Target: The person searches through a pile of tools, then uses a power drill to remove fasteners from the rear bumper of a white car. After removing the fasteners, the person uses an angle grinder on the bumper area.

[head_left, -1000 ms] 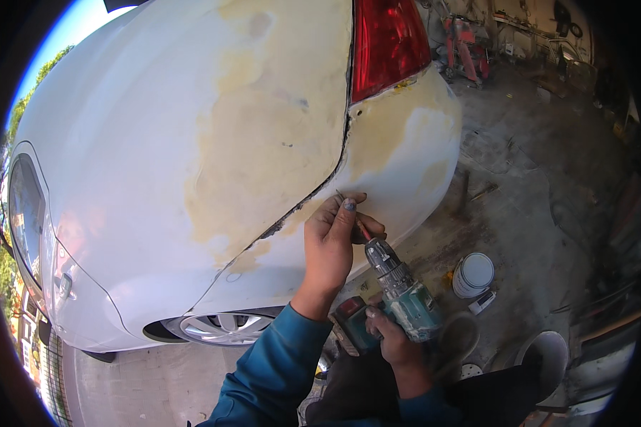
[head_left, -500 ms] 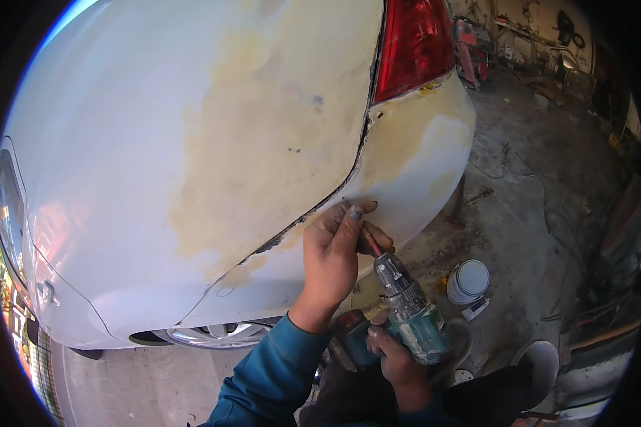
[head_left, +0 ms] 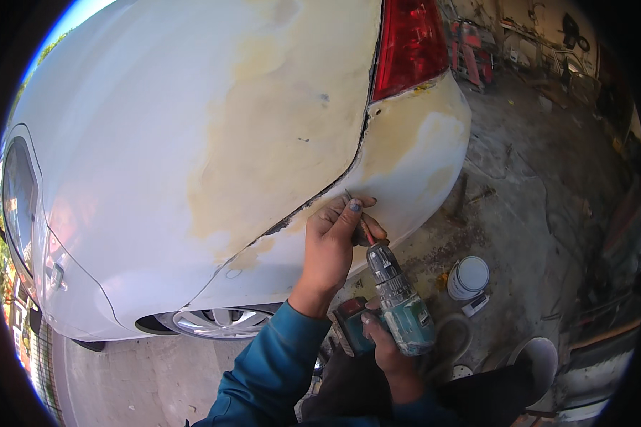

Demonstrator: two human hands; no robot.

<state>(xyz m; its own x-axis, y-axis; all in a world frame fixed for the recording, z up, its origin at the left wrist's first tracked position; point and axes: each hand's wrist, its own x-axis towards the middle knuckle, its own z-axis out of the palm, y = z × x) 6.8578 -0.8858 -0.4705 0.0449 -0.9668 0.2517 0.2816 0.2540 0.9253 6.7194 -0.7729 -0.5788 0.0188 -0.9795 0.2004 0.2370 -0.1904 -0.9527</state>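
Two hands at work in the head view, and both are busy: the left hand (head_left: 329,238) is curled in tight, thumb against fingers around the slim red bit (head_left: 367,229), a thin dark tip poking up past the thumb, while the right hand (head_left: 390,349) wraps the grip of a teal drill (head_left: 412,320)! That drill tilts up and leftward, its dark chuck (head_left: 383,265) just below the left hand's fingers, the bit running out of it toward the white car (head_left: 132,192). And look at the bodywork, a broad yellowish patch (head_left: 263,156) spreading over the panel, a dark ragged seam (head_left: 313,202) curving down from the red tail light (head_left: 412,53), the bit's tip near it! Off to the right, a pale-lidded can (head_left: 468,276) stands on the floor (head_left: 520,235), well apart from the car
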